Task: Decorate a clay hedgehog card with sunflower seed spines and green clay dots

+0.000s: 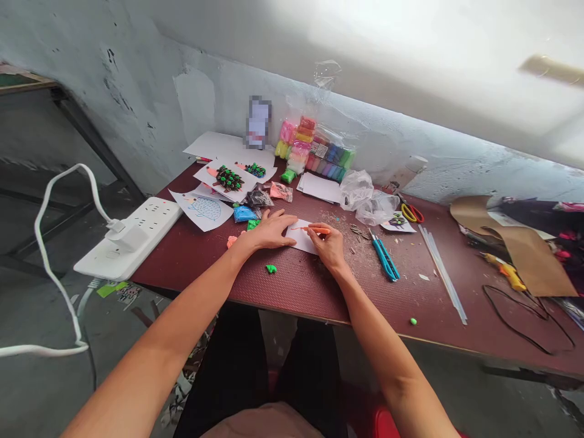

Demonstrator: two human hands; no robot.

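My left hand (272, 231) lies flat with its fingers spread, holding down the left side of a small white sheet of paper (302, 243). My right hand (330, 249) grips an orange pen (322, 230), its tip at the sheet's upper part. Any marks on the sheet are too small to make out. Green clay (253, 224) and pink clay (232, 241) lie beside my left hand, with a blue clay packet (245, 213) just behind. A loose green clay piece (271, 268) sits nearer the front edge.
Hedgehog pictures (207, 208) lie at the left, near a white power strip (132, 237). Clay packs (328, 159) and a phone (258, 121) stand against the wall. Rightward are a teal utility knife (385, 258), scissors (412, 212), glue sticks (442, 274) and a yellow glue gun (511, 274).
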